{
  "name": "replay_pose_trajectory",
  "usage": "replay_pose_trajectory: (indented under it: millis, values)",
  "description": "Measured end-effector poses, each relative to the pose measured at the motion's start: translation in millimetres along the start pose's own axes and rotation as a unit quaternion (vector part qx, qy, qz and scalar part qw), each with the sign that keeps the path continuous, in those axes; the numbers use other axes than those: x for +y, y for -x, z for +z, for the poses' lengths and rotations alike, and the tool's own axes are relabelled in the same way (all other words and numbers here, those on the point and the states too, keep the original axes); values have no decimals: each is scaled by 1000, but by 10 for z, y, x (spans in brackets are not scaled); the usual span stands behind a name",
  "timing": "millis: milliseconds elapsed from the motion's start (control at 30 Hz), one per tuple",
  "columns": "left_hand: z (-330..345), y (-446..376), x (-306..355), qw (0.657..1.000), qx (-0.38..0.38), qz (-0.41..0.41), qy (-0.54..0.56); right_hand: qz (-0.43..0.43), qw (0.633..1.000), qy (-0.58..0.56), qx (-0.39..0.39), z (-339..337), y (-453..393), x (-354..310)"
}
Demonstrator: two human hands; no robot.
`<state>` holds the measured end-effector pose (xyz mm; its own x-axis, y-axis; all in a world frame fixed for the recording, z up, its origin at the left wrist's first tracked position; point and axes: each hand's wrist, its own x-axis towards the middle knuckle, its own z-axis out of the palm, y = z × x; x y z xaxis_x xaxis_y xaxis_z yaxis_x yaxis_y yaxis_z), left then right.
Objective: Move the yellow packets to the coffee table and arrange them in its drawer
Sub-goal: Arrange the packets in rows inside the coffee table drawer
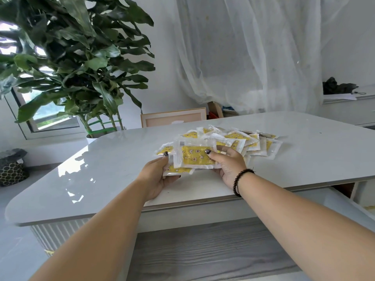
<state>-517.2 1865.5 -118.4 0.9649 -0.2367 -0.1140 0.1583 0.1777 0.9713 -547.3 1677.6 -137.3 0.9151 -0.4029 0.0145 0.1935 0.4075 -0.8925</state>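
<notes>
Both hands at the near edge of the glossy white rounded table (121,169). Left hand (156,179) and right hand (227,169) closed on opposite ends of a small stack of yellow star-and-moon-printed packets in clear plastic wrap (194,158), thumbs on top, fingers beneath; each grip firm, stack raised just above the table. Black beaded bracelet (239,181) on right wrist. Loose heap of matching yellow packets (243,139) spread on the table just behind the held stack. White drawer (363,201) partly open at lower right, contents unclear. Large green leafy potted plant (77,63) beyond the table's left end.
</notes>
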Motion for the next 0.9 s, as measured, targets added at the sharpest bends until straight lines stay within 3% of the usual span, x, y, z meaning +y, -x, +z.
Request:
replay_pose_trajectory:
  millis: [100, 333, 567, 667, 733, 900]
  values:
    - [-61, 4, 34, 999, -45, -28, 10, -42, 995, 87, 10, 29, 15, 47]
    - [-35, 86, 29, 978, -142, -39, -147, -89, 967, 228, -64, 65, 122, 69]
    - [-55, 13, -65, 993, -93, 4, -72, -95, 964, 245, -42, 79, 135, 41]
    - [-23, -12, -83, 989, -81, 20, -123, -92, 953, 288, -34, 88, 96, 74]
    - [35, -21, -73, 982, -90, 12, -165, -101, 950, 294, -7, 80, 78, 90]
    - [41, -19, -33, 989, -81, -32, -123, -105, 962, 251, -6, 74, 74, 85]
